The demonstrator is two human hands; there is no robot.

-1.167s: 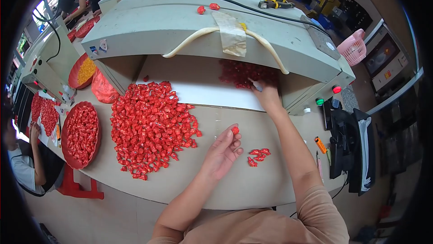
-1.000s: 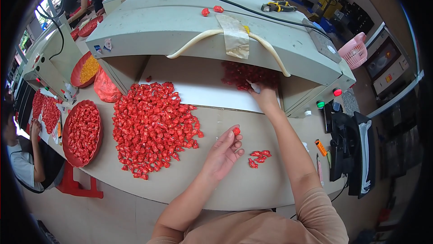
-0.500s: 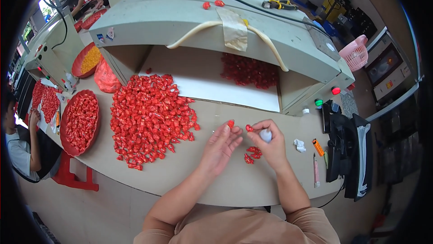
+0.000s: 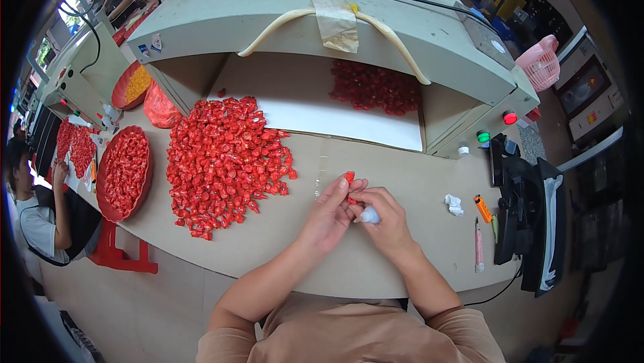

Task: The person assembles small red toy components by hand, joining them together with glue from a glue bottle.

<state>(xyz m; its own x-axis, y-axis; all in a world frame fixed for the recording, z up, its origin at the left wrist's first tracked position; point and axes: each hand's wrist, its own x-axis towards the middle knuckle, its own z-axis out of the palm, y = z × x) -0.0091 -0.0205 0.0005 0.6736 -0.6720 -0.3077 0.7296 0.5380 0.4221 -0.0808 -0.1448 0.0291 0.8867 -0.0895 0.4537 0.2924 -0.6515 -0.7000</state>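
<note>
Still early, judging by the heap (image 4: 225,158): a broad spread of red wrapped pieces lying on the counter (image 4: 396,256) left of centre, reaching up to the white belt (image 4: 302,98) at the machine (image 4: 349,24) mouth. Only one red piece (image 4: 349,177) in hand, pinched at the fingertips just above the counter's middle, near the front edge. Left hand (image 4: 330,212) and right hand (image 4: 384,219) brought together, fingers touching around that piece; right hand also closed on a small white object (image 4: 369,215), too small to tell what. Second, smaller batch (image 4: 376,86) of red pieces further in on the belt under the hood, likely the finished share, though that stays a guess. Far more left in the heap than on the belt.

Counter pale beige, curved by the lens. Round red tray (image 4: 125,174) full of the same pieces at the left edge; a red bag (image 4: 159,107) and a second tray with yellow contents (image 4: 134,85) behind it. Toward the right edge, a crumpled white scrap (image 4: 455,205), an orange lighter (image 4: 484,209) and a pink pen-like stick (image 4: 479,248). Black stand (image 4: 530,222) beyond the right corner, pink basket (image 4: 540,65) further back. Red and green buttons (image 4: 496,127) on the machine's right side. Another person (image 4: 37,209) seated at the far left, at a neighbouring bench with more red pieces. Floor grey, red stool (image 4: 121,252) beneath the counter's left end.
</note>
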